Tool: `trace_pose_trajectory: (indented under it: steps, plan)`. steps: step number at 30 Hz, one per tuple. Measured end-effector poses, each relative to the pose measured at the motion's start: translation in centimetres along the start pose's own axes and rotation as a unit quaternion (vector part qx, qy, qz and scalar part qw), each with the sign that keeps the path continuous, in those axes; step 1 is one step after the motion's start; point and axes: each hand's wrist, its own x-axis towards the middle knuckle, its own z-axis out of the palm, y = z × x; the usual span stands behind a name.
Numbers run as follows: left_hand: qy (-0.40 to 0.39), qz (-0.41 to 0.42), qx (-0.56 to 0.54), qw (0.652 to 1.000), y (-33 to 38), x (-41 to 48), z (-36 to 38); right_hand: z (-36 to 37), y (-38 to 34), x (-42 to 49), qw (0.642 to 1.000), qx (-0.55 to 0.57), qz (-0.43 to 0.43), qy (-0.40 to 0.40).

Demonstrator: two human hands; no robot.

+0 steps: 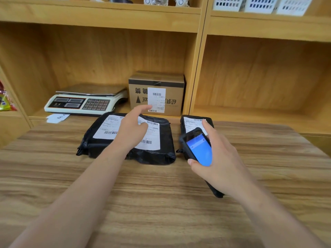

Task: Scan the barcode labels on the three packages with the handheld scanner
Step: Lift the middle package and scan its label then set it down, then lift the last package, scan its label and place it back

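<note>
A large black poly-bag package (100, 145) with a white barcode label lies on the wooden table. My left hand (131, 129) hovers over its label, fingers apart, index finger stretched toward the cardboard box (172, 83) on the shelf behind, which carries its own white label. A smaller black package (191, 122) lies to the right, mostly hidden behind my right hand (220, 158). That hand grips the handheld scanner (198, 149), a black device with a lit blue screen, held above the smaller package.
A white electronic scale (84, 101) stands on the shelf left of the box, with a paper slip (57, 118) in front of it. Wooden shelving (202, 59) rises behind the table (161, 194). White baskets (259, 4) sit on the top right shelf.
</note>
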Motion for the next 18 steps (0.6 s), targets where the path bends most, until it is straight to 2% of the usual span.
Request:
trace_pose_trajectory:
  steps: [8, 12, 18]
  plan:
    - [0.008, 0.038, -0.089, 0.995, 5.1, 0.2, 1.3, -1.1, 1.7, -0.4, 0.999, -0.019, 0.017, 0.028]
    - [-0.065, -0.001, -0.004, 0.998, 6.3, 1.1, 3.6, -1.9, 2.6, -0.6, 0.999, -0.008, 0.028, 0.041]
    - [-0.147, -0.008, 0.049, 0.988, 6.1, 2.0, 7.6, -2.4, 4.0, -1.1, 0.998, -0.016, 0.029, 0.05]
